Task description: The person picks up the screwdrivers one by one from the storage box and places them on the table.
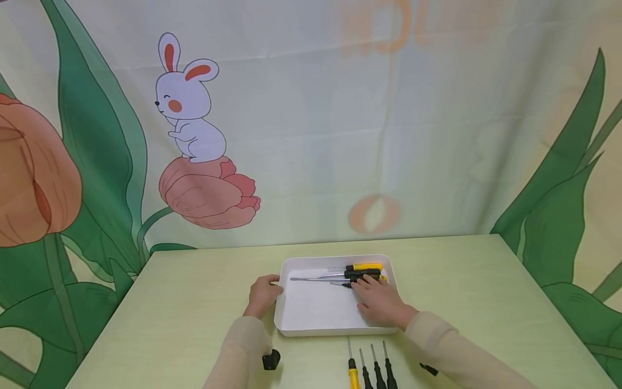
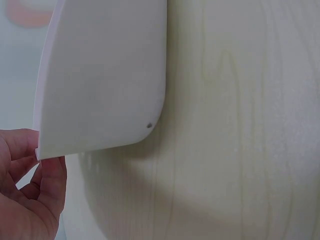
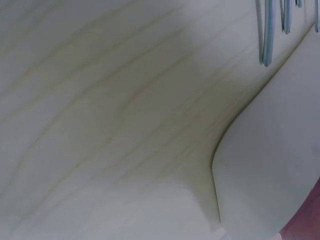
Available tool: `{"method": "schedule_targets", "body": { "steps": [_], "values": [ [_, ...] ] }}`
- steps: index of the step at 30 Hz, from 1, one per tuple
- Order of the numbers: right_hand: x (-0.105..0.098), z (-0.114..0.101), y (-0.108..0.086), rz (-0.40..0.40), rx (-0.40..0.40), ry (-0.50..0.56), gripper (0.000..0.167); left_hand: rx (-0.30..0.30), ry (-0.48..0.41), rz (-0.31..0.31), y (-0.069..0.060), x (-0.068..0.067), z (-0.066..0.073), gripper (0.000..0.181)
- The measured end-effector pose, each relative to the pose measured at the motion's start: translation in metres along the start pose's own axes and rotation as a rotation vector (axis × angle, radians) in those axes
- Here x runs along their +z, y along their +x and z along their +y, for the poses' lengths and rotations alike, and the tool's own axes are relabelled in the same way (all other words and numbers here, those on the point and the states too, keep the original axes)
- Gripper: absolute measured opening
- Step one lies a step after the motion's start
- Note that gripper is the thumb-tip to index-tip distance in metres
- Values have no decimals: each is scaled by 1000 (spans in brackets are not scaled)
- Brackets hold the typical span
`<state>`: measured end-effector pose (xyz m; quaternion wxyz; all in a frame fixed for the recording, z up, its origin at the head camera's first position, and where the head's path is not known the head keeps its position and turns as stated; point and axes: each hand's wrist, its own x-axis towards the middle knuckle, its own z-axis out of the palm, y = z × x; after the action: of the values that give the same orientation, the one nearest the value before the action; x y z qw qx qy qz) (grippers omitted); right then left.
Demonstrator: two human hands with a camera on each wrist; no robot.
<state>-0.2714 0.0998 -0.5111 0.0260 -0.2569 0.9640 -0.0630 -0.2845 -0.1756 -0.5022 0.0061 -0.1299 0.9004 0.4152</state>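
Left hand (image 1: pixel 264 296): fingers pinch the left rim of the white tray (image 1: pixel 316 313).
Right hand (image 1: pixel 381 302): fingers over black-handled screwdrivers (image 1: pixel 359 274) inside; whether gripping, cannot tell.
White tray: on the bench (image 1: pixel 194 302), beyond four loose screwdrivers (image 1: pixel 377 375).

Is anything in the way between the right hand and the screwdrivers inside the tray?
Nothing visible. In the head view, the right hand reaches over the white tray, its fingers at the handles of the screwdrivers inside. The four screwdrivers on the table lie outside, on the tray's near side.
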Motion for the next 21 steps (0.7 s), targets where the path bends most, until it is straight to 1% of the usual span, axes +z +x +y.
{"method": "schedule_targets", "body": {
  "steps": [4,9,12,16,21],
  "values": [
    [4,0,2,42,-13,-17,44,-7,-4,-1,-1,0,1,36],
    [7,1,6,139,-40,-68,38,-4,-4,1,-1,-1,2,35],
    [8,1,8,182,-56,-108,34,-2,-4,0,-2,-1,3,35],
    [7,0,12,197,-54,-121,31,-3,-6,-1,-2,-1,3,35],
    [10,-2,19,183,-51,-124,28,-9,-17,2,-2,-1,2,36]
  ]
}}
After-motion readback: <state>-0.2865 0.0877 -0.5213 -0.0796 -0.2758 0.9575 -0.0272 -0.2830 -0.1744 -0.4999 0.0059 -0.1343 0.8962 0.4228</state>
